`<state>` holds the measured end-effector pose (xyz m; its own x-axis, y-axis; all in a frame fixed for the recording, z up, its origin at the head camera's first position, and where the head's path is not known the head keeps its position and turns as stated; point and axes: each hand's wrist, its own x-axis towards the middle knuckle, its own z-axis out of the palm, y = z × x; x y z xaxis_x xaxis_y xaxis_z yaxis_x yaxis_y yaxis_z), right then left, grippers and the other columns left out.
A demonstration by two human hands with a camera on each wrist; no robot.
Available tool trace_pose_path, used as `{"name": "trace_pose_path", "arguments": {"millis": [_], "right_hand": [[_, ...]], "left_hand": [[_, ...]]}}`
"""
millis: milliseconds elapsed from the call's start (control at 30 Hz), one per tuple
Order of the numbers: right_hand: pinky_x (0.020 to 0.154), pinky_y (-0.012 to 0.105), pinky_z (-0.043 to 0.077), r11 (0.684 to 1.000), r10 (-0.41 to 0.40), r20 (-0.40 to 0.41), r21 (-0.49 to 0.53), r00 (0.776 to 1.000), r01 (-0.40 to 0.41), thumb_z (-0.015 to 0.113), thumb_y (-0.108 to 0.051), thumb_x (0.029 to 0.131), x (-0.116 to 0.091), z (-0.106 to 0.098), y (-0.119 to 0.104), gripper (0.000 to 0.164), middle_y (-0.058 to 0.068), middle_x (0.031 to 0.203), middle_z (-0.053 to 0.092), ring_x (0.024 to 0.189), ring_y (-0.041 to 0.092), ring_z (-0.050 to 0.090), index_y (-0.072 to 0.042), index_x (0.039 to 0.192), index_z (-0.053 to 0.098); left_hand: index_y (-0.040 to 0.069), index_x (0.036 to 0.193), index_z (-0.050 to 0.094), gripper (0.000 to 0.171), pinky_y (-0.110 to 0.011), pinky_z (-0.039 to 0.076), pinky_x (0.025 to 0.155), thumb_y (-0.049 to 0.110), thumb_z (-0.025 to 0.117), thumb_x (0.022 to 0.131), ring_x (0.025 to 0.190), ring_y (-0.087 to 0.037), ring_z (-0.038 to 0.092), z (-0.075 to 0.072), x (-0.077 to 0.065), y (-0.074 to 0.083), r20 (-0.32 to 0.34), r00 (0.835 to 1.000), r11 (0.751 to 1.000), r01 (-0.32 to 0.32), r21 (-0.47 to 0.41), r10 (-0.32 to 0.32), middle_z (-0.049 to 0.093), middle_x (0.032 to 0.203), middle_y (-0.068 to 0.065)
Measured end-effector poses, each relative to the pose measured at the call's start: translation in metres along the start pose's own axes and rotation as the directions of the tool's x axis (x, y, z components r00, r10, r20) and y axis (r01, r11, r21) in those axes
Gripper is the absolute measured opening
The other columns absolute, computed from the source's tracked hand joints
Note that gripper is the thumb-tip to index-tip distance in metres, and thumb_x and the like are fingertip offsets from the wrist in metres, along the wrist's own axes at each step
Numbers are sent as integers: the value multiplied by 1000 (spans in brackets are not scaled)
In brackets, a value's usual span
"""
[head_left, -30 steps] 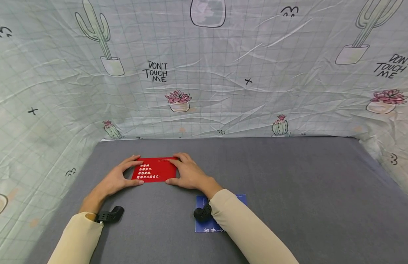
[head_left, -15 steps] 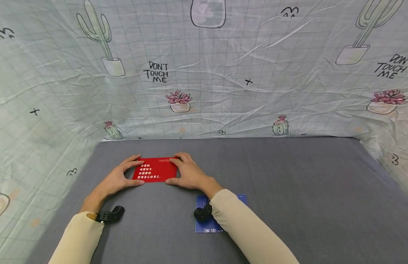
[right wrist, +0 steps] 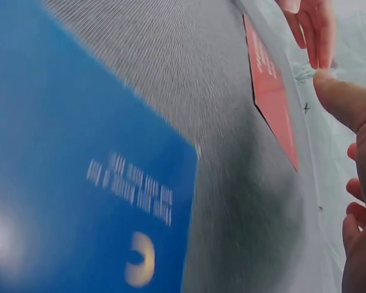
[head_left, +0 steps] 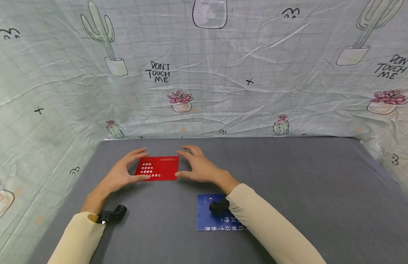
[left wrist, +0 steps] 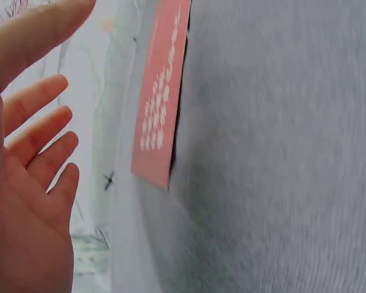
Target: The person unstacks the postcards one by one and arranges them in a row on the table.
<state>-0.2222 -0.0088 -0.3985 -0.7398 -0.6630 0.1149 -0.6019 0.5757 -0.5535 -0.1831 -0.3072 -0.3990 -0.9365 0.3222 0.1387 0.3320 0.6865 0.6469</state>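
A red card [head_left: 164, 168] printed with white Chinese characters lies on the grey cloth, toward the back left of the table. My left hand [head_left: 123, 172] hovers at its left end with fingers spread, the thumb overlapping the card's lower edge in the head view. In the left wrist view the left hand [left wrist: 33, 159] is raised clear of the red card [left wrist: 158, 104]. Over the card's right end is my right hand [head_left: 204, 167], fingers apart and holding nothing. A blue card [head_left: 207, 212] with white characters and a yellow moon lies under my right wrist, partly hidden by the sleeve.
Grey cloth [head_left: 289, 190] covers the table. Behind it and along the left hangs a pale curtain [head_left: 217, 55] printed with cacti and lettering. Each wrist wears a black camera mount, the left mount [head_left: 113, 214] close over the cloth.
Both hands have let go of the red card and lifted off it. The right hand has moved right and up, showing more of the blue card. The red card stays in place.
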Motion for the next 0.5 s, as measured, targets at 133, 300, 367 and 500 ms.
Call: {"name": "trace_pose_path", "arguments": {"millis": [133, 300, 367, 500], "right_hand": [[106, 43, 34, 999, -45, 5, -8, 999, 45, 67, -45, 87, -15, -13, 5, 74, 10, 152, 25, 139, 23, 19, -14, 147, 38], [107, 40, 34, 993, -105, 10, -44, 994, 106, 66, -46, 87, -35, -25, 7, 74, 6, 152, 25, 139, 20, 20, -13, 147, 37], [106, 39, 35, 990, -127, 7, -55, 992, 127, 65, -47, 88, -44, -28, 7, 74, 5, 152, 25, 139, 19, 20, -14, 148, 36], [105, 39, 37, 986, -154, -4, -58, 988, 154, 63, -49, 88, -61, -31, 5, 75, 3, 153, 25, 138, 17, 22, -16, 148, 35]], "left_hand": [[12, 139, 48, 75, -64, 34, 95, 27, 82, 75, 132, -29, 30, 4, 1, 13, -10, 999, 999, -51, 4, 51, 35, 148, -7], [19, 139, 48, 75, -62, 38, 93, 27, 83, 73, 130, -26, 32, 12, 0, 25, -14, 995, 995, -95, -15, 94, 37, 147, -4], [21, 140, 47, 76, -61, 39, 93, 28, 83, 73, 130, -24, 33, 17, -2, 31, -7, 994, 994, -105, -27, 105, 36, 147, -3], [24, 142, 45, 80, -61, 39, 94, 28, 84, 72, 130, -22, 33, 27, -4, 44, 12, 991, 990, -130, -45, 131, 36, 148, 0]]}}
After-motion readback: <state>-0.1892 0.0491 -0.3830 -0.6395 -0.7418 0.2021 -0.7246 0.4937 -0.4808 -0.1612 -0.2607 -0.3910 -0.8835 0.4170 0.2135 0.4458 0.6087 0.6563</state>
